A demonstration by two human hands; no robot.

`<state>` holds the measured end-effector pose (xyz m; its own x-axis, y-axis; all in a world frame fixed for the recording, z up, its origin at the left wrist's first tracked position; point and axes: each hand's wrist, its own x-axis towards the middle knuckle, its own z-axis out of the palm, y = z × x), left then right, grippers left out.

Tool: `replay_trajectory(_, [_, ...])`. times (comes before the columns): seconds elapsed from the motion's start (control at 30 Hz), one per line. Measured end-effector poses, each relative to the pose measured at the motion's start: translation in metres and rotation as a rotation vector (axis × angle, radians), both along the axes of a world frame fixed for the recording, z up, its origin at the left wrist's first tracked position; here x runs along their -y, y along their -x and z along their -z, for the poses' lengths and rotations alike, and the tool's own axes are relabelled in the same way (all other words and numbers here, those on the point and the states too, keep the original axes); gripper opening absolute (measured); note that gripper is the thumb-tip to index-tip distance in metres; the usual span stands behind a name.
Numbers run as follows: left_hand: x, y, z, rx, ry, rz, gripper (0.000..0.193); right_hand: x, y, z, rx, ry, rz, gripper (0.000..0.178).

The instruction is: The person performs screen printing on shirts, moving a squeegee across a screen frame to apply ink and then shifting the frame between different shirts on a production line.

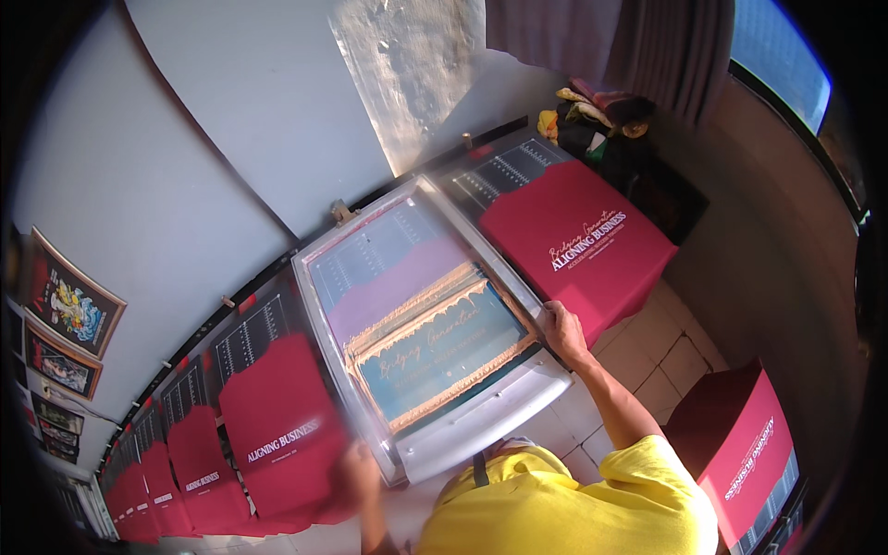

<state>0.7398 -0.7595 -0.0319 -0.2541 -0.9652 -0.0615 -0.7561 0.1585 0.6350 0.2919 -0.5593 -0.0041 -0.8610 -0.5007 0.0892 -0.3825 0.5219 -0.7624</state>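
My right hand is grasping the framed screen, whose long axis is slanting away leftward; my left hand is blurring: I cannot tell its grip.

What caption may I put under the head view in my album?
Right hand gripping a screen frame, blurred left hand nearby, printed red cloths on both sides.
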Motion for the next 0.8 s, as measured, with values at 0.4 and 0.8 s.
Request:
replay_trajectory(0.4, [-0.01, 0.0, -0.025, -0.509, -0.185, -0.165, 0.029, -0.01, 0.01, 0.035, -0.023, 0.159, -0.025, 0.025])
replay_trajectory(0.8, [0.037, -0.203, 0.008, -0.363, 0.052, -0.266, 0.03, 0.046, -0.18, 0.023, 0.123, 0.198, -0.099, 0.025])
